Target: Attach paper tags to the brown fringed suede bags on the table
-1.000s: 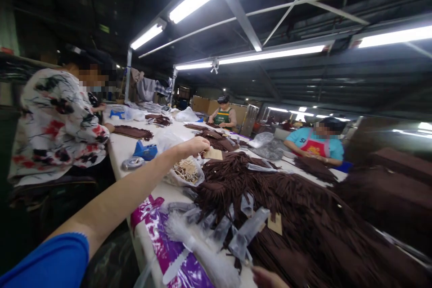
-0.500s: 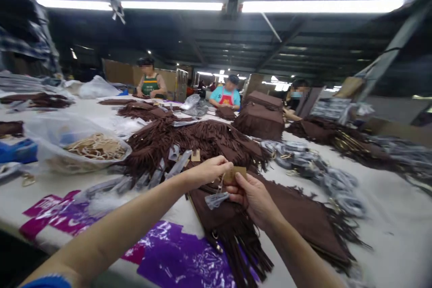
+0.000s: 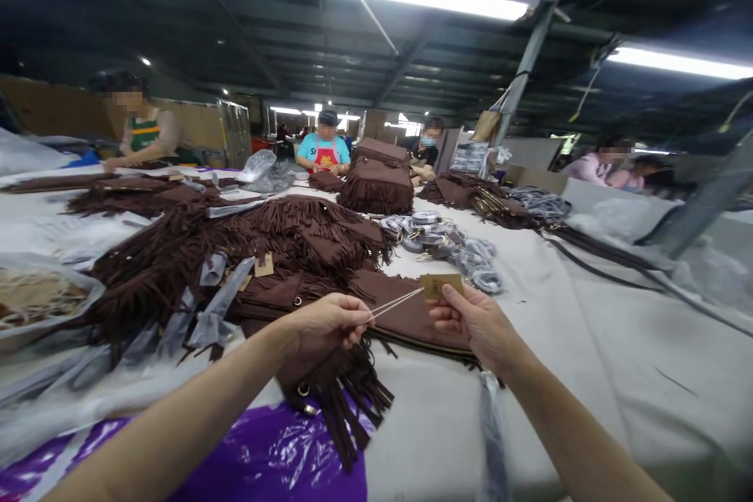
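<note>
My right hand (image 3: 471, 321) pinches a small tan card tag (image 3: 440, 285) by its lower edge. A thin pale string (image 3: 395, 303) runs taut from the tag to my left hand (image 3: 326, 321), whose fingertips pinch its other end. Both hands hover above a brown fringed bag (image 3: 405, 314) lying flat on the white table (image 3: 529, 345). A heap of brown fringed bags (image 3: 247, 243) with clear wrapped straps lies just behind and to the left.
A purple plastic sheet (image 3: 276, 463) covers the near table edge. A clear bag of tan tags (image 3: 41, 298) sits at the left. Wrapped straps (image 3: 447, 243) and stacked bags (image 3: 376, 180) lie farther back. Several other people work along the table's far side.
My left hand came back from the far left with a tag and met my right hand. The hands have since drawn apart, stretching the string between them. The view swung right.
</note>
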{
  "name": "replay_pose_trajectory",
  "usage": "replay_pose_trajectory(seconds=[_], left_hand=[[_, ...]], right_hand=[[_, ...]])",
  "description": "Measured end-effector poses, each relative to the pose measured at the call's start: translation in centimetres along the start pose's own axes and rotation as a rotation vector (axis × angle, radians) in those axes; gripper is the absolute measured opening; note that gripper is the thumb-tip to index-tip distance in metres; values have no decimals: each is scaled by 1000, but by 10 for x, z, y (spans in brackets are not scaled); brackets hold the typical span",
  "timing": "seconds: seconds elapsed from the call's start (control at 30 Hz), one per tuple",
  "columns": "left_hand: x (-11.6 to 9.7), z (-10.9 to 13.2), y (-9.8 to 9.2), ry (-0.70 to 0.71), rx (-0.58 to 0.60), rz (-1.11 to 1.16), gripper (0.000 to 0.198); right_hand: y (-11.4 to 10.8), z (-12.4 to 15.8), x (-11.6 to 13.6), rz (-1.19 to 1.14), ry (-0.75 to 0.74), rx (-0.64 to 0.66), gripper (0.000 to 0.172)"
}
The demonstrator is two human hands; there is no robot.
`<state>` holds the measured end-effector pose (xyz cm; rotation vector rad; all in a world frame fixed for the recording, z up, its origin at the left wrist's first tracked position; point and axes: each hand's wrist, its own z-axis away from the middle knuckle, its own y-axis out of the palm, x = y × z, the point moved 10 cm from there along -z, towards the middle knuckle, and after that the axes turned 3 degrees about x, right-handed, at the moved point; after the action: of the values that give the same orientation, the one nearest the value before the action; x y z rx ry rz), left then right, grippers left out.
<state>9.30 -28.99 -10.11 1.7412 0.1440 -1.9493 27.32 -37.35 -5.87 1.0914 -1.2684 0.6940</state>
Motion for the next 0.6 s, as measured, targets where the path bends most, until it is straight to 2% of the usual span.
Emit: replay_pose_trajectory(seconds=[0.17, 0.27, 0.3, 0.37, 0.43, 0.47, 0.5, 0.53, 0.6], left_hand=[[-12, -18, -1, 128, -152, -244, 28], [-26, -27, 20, 232, -177, -555, 24], [-31, -30, 33, 275, -167, -681, 22], [-39, -35, 67, 367, -123, -929, 18], [-40, -41, 107, 429, -45, -1131, 13], [-39, -45, 127, 450, 7, -1205, 12], [-39, -49, 146, 469, 55, -1258, 13], [-38, -52, 164, 488, 98, -1296, 14], [-40, -60, 193, 514, 155, -1337, 15]], right_hand=[[-45, 21, -6, 191, 11, -22, 30], [-78, 36, -18, 410, 100, -34, 33], [-91, 42, -18, 496, 110, -66, 33], [-114, 57, -1, 671, -4, -234, 31], [-118, 78, 26, 764, -213, -396, 36], [-113, 88, 34, 750, -287, -418, 41], [-103, 94, 36, 677, -312, -386, 46], [-91, 96, 31, 549, -278, -302, 49], [-65, 98, 13, 245, -147, -119, 49]])
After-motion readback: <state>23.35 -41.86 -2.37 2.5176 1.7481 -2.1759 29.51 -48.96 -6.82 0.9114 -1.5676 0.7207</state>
